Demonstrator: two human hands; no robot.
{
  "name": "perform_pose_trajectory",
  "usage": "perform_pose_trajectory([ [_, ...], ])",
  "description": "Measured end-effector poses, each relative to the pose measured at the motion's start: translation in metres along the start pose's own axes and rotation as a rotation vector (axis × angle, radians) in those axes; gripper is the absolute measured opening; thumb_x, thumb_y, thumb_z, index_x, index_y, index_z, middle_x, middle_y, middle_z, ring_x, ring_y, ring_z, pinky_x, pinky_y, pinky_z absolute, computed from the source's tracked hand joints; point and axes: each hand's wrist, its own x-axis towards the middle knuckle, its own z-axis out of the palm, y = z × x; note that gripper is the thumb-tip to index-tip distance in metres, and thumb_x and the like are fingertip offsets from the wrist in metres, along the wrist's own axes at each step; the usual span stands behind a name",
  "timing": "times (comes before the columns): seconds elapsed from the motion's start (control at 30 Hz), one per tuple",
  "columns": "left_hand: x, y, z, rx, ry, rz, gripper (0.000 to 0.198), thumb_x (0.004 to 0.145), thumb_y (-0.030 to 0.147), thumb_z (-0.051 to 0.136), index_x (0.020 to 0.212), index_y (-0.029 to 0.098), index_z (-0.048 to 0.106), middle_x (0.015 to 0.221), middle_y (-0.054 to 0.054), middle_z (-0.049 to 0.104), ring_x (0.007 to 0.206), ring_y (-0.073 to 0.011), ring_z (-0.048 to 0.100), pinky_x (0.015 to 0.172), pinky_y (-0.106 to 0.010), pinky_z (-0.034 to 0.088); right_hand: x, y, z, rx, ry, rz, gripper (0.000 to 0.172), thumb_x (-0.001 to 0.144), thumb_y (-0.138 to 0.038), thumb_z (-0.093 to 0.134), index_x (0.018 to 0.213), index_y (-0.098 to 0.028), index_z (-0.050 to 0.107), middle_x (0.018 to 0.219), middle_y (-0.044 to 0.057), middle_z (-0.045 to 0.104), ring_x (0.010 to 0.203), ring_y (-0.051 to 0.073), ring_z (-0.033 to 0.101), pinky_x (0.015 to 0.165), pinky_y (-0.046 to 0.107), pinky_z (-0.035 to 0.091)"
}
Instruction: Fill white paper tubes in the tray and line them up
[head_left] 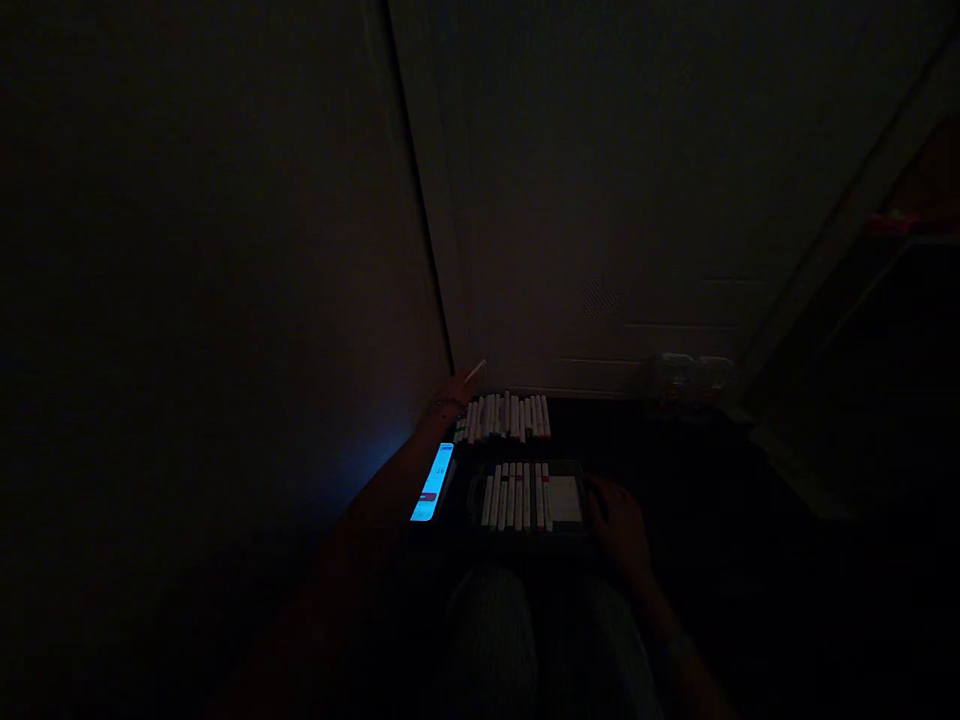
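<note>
Dim light hides much detail. My left hand [454,387] reaches to the far left, closed on a thin white marker [475,371] that tilts up to the right. Just beside it, a row of several white markers [507,416] lies side by side. Nearer to me is a dark shallow case [570,467] holding several white markers [517,497] with coloured bands. A pale rectangle [565,499] fills part of its right side. My right hand [619,517] is at the case's right end, its fingers curled about the edge; their exact grip is hard to see.
A lit phone [433,483] lies left of the case, near my left forearm. Clear plastic containers [691,375] stand at the back right. Pale walls [600,200] rise behind and on the left. My knees [495,630] are below the dark surface's front edge.
</note>
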Motion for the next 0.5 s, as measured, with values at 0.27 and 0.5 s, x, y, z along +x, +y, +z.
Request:
perform_pose_trajectory([
  [0.27,-0.166,0.057,0.100,-0.149,-0.012,0.272,0.038,0.089,0.037,0.023,0.106,0.022,0.053,0.097,-0.003,0.060,0.091,-0.0160,0.054,0.081,-0.028,0.040,0.000,0.002,0.001,0.024,0.028,-0.062,0.037,0.085,-0.030,0.033,0.118,-0.022,0.047,0.118,0.006,0.051,0.107,0.019,0.045,0.090,0.036,0.031],
  [0.5,-0.221,0.023,0.134,-0.034,0.094,0.297,0.029,0.088,0.028,0.031,0.107,0.023,0.052,0.103,-0.005,0.058,0.099,-0.0190,0.051,0.089,-0.035,0.038,0.007,0.003,0.009,-0.012,0.108,-0.071,0.035,0.084,-0.027,0.035,0.116,-0.024,0.049,0.113,0.006,0.055,0.098,0.019,0.048,0.084,0.035,0.033],
])
